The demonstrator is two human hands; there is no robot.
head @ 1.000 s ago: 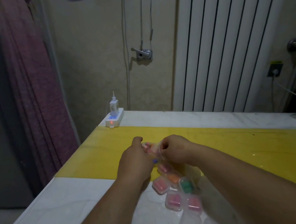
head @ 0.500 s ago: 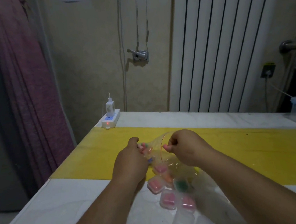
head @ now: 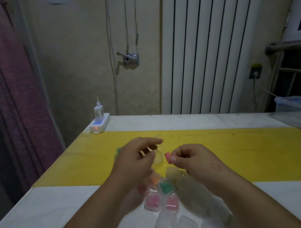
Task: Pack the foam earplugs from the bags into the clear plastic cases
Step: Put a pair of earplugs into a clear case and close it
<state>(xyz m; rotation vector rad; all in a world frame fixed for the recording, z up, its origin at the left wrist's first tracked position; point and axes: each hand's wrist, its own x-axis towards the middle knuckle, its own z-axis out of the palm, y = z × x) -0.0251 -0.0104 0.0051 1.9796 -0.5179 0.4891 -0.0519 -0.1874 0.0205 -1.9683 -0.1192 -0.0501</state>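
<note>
Several filled cases (head: 152, 202) lie just behind the fingers, toward the person, with empty cases (head: 184, 227) nearer still. Right hand (head: 193, 160) pinches a pink earplug (head: 167, 157) between thumb and fingertip. The left hand (head: 137, 158) is blurred, so I cannot tell its grip. More packing seems left.

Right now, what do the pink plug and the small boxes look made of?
Pink plug, pinched by the right hand: probably soft foam, matte with no shine. Small boxes: clear, glossy hard plastic by the look; coloured contents show through some walls.
</note>
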